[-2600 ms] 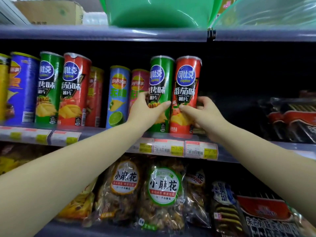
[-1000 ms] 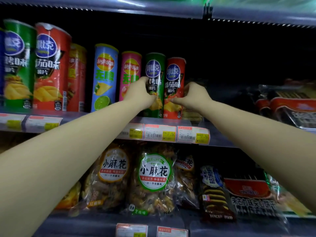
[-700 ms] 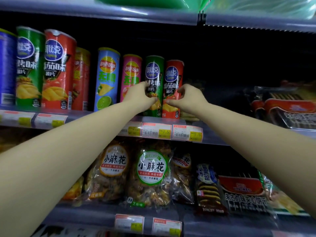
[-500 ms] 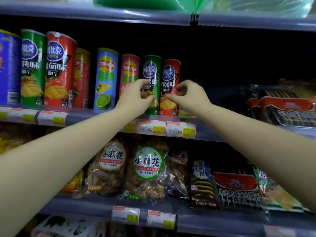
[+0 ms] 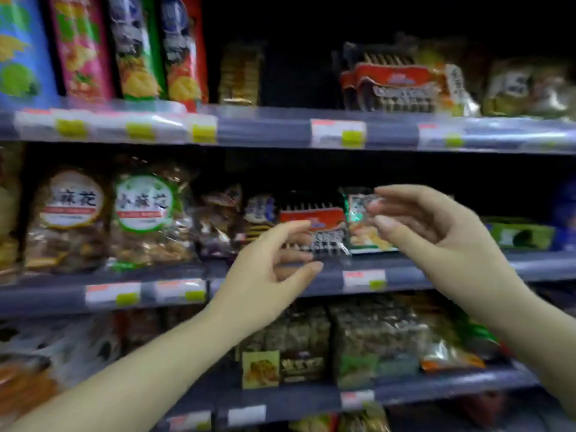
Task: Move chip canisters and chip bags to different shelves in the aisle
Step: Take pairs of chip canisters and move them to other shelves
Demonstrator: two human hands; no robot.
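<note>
Glossy cardboard canisters (image 5: 134,48) stand upright at upper left, apart from both hands. Left hand (image 5: 265,269) and right hand (image 5: 436,232), mid-frame, hold nothing, fingers loosely spread before the crinkly film bags (image 5: 364,222) on the middle shelf (image 5: 467,269). Risk, judged: slick, soft film may slip or crush under a hasty pinch; blur hides exact contact.

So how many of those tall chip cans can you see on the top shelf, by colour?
Blue can: 1
Pink can: 1
Green can: 1
Red can: 1
Total: 4
</note>
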